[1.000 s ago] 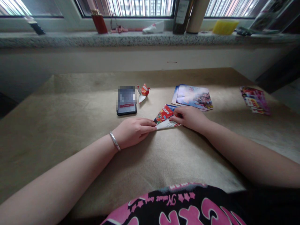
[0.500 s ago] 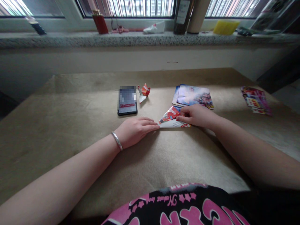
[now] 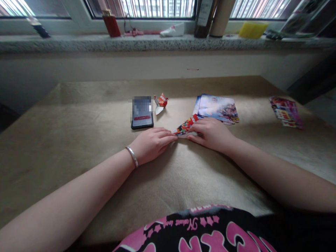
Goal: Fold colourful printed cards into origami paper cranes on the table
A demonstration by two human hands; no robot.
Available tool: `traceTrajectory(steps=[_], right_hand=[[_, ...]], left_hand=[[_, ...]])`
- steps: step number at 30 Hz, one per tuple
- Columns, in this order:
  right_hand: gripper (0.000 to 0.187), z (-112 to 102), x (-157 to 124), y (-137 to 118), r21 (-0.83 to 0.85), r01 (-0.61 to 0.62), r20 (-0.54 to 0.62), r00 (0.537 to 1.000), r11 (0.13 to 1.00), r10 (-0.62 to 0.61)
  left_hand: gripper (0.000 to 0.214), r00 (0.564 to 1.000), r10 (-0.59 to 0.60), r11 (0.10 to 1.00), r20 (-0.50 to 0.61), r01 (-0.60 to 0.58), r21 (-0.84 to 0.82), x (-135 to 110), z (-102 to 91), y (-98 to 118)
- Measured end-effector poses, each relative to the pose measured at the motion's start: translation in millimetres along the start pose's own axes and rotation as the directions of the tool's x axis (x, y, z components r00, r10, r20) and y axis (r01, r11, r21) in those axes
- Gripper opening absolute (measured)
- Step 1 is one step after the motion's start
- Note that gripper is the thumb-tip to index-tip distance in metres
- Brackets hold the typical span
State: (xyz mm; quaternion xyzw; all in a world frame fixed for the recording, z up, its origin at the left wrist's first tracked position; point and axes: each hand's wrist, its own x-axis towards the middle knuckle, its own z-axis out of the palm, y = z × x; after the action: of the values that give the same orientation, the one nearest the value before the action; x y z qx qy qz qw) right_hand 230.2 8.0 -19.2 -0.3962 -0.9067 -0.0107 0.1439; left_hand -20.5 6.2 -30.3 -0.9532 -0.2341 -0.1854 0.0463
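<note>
A folded sheet of printed paper (image 3: 187,125), red and white with small lettering, lies on the table between my hands. At its narrow left tip, the fingertips of my left hand (image 3: 154,144) hold the paper against the tabletop. My right hand (image 3: 213,134) has its thumb and fingers closed on the paper's nearer edge, and its palm hides the wider right end. The visible strip is slim and slants up to the right. Just beyond my left hand stands a small folded paper bird (image 3: 161,103) in red and white.
A phone (image 3: 142,123) with a blurred screen lies left of the bird. Several picture cards (image 3: 217,106) overlap behind my right hand, and colourful wrappers or cards (image 3: 286,113) lie at the far right. Bottles and a yellow block (image 3: 253,30) line the stone windowsill (image 3: 157,44).
My right hand has come left and nearer to me, bringing the paper's lower edge inward; the white triangle is now mostly folded or covered. My left hand stays at the tip.
</note>
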Motion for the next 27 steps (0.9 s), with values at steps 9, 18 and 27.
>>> traceTrajectory(steps=[9,18,27], right_hand=[[0.019,4.8,1.5,9.1,0.277,-0.177,-0.01,0.982,0.944,0.187],[0.018,13.7,6.5,13.4,0.319,-0.255,0.068,0.967,0.913,0.246],[0.018,19.3,7.1,19.5,0.308,-0.195,0.044,0.981,0.931,0.191]], left_hand=[[0.028,0.999,0.039,0.998,-0.018,-0.04,-0.056,-1.5,0.6,0.0],[0.028,0.999,-0.023,0.994,0.046,0.028,-0.103,2.4,1.6,4.9],[0.029,0.997,-0.04,0.998,0.07,0.044,-0.053,2.9,-1.3,8.1]])
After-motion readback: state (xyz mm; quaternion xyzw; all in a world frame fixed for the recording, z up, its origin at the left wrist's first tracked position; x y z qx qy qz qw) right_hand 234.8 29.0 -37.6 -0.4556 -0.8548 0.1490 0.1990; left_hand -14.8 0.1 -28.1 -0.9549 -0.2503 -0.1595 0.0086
